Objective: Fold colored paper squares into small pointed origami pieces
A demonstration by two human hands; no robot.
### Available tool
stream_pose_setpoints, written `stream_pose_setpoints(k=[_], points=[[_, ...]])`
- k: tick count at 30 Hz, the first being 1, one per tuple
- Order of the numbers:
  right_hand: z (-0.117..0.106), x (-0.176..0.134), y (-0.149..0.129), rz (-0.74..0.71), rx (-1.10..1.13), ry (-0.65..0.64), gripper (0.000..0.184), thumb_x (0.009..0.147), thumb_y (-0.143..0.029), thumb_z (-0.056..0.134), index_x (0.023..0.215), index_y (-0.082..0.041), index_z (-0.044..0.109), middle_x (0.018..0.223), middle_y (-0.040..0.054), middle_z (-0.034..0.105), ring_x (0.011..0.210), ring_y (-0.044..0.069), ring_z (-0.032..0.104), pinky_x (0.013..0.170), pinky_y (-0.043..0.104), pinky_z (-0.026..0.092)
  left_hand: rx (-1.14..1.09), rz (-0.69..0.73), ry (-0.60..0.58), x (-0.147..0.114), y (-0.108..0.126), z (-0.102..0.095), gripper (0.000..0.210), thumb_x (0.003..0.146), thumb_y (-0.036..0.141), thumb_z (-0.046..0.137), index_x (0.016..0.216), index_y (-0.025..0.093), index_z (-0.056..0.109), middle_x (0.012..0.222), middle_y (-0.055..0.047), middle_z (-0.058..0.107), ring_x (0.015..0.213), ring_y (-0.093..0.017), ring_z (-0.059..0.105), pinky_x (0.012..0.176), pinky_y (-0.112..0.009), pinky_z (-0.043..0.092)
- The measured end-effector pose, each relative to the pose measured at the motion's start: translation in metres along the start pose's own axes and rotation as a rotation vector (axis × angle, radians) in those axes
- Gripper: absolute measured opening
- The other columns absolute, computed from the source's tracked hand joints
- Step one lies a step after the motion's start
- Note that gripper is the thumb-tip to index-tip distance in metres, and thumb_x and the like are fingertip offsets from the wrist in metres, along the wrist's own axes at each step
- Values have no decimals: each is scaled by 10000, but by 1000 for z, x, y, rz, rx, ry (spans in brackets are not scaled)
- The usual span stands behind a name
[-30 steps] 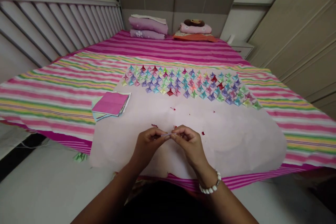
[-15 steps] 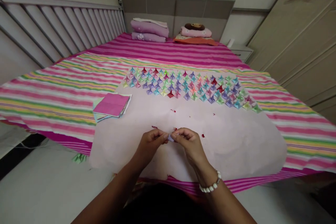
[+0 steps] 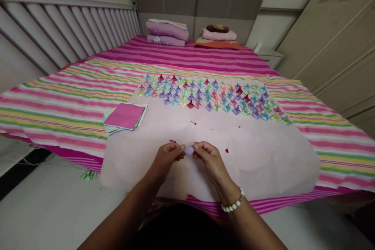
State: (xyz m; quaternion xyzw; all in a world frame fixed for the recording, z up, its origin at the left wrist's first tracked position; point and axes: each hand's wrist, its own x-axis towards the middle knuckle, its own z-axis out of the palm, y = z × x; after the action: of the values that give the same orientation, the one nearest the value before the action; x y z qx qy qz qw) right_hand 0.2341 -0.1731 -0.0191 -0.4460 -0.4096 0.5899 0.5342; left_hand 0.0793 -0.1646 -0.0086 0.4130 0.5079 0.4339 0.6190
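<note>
"Magenta stripes cover the far part of one bed [image 3: 175, 55], well beyond both hands, don't they?"

"They do, and one cloth with pink, yellow and green stripes [image 3: 67, 95] crosses its nearer part, out to either side of the hands."

"What's directly beneath them?"

"One pale sheet [image 3: 263, 152], reaching left, right and ahead."

"And farthest past the fingers?"

"Two piles of folded bedding [image 3: 166, 33], side by side."

"Next size down?"

"One stack of coloured paper [image 3: 124, 116], pink on top, ahead and to the left of the left hand. I can't count its sheets."

"How are the two hands?"

"Left hand [image 3: 168, 154] and right hand [image 3: 208, 154] are both pinching, thumbs against fingers. One white-beaded bracelet [image 3: 233, 206] circles the right wrist."

"Those folded paper pieces [image 3: 216, 106] ahead of them?"

"Dozens, in rows, too crowded for an exact count."

"What's being pinched?"

"One small purple paper [image 3: 189, 150], stretched between the hands, its left end in the left fingers, its right end in the right."

"Smallest of all?"

"Six red scraps [image 3: 227, 150] that I can make out: one just beyond the left fingers, one partly hidden at the right fingertips, three farther ahead, one off to the right."
</note>
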Motion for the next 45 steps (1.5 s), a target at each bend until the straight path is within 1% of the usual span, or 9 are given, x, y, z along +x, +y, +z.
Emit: stream_pose_setpoints(k=[3, 8, 16, 26, 31, 35, 38, 41, 45], points=[[0, 0, 0, 6, 7, -40, 198, 725, -379, 721, 784, -190, 711, 636, -1, 649, 598, 134, 566, 625, 272, 434, -67, -97, -36, 3, -1, -1, 323, 616, 423, 755, 585, 139, 605, 571, 3, 584, 533, -86, 488, 544, -230, 373], [-1, 3, 0, 14, 55, -3, 193, 717, -380, 730, 769, -194, 716, 577, -9, 636, 554, 130, 570, 602, 273, 451, -142, -165, -59, 6, -2, 2, 327, 634, 422, 760, 609, 137, 600, 589, 10, 576, 536, -68, 487, 534, -207, 371], [-9, 6, 6, -39, 16, -93, 199, 717, -332, 744, 874, -209, 730, 610, -13, 653, 589, 132, 592, 609, 272, 463, -278, -308, -69, 11, 3, 6, 309, 623, 362, 784, 637, 141, 568, 565, 29, 544, 507, -51, 492, 500, -176, 377], [-13, 18, 12, 46, 68, -39, 152, 657, -290, 752, 757, -178, 730, 606, 1, 677, 545, 127, 585, 589, 274, 462, -107, -228, -71, 26, -10, 7, 411, 645, 521, 720, 639, 142, 563, 586, 19, 542, 528, -76, 494, 532, -218, 370], [-15, 30, 17, 79, 94, 55, 78, 647, -249, 691, 650, -171, 685, 482, -13, 626, 479, 122, 550, 545, 260, 425, 90, -67, 19, 38, -17, 7, 431, 720, 568, 615, 683, 139, 610, 647, -20, 599, 620, -129, 554, 601, -257, 417], [-19, 41, 19, 111, 83, 100, 89, 628, -247, 671, 632, -158, 668, 460, -10, 617, 437, 113, 528, 498, 247, 395, 334, 366, 114, 44, -20, 0, 230, 767, 395, 621, 810, 172, 660, 838, -48, 646, 797, -163, 590, 686, -269, 451], [-21, 47, 20, 121, 63, 97, 108, 616, -259, 676, 624, -153, 662, 453, -5, 615, 424, 111, 524, 486, 243, 393, 520, 598, 16, 48, -19, -5, 136, 774, 272, 629, 869, 199, 692, 943, -69, 643, 869, -176, 594, 689, -270, 458], [-21, 54, 21, 111, 40, 91, 125, 620, -275, 679, 630, -151, 660, 453, -5, 611, 426, 112, 527, 494, 247, 409, 663, 635, -87, 57, -17, -7, 168, 782, 227, 626, 925, 224, 715, 930, -64, 656, 879, -186, 594, 716, -290, 468], [-20, 66, 25, 77, -26, 85, 157, 638, -298, 685, 642, -143, 658, 466, 3, 611, 430, 112, 522, 483, 244, 411, 775, 660, -86, 75, -17, -6, 150, 806, 189, 602, 882, 223, 727, 876, -47, 682, 875, -186, 599, 802, -319, 465]])
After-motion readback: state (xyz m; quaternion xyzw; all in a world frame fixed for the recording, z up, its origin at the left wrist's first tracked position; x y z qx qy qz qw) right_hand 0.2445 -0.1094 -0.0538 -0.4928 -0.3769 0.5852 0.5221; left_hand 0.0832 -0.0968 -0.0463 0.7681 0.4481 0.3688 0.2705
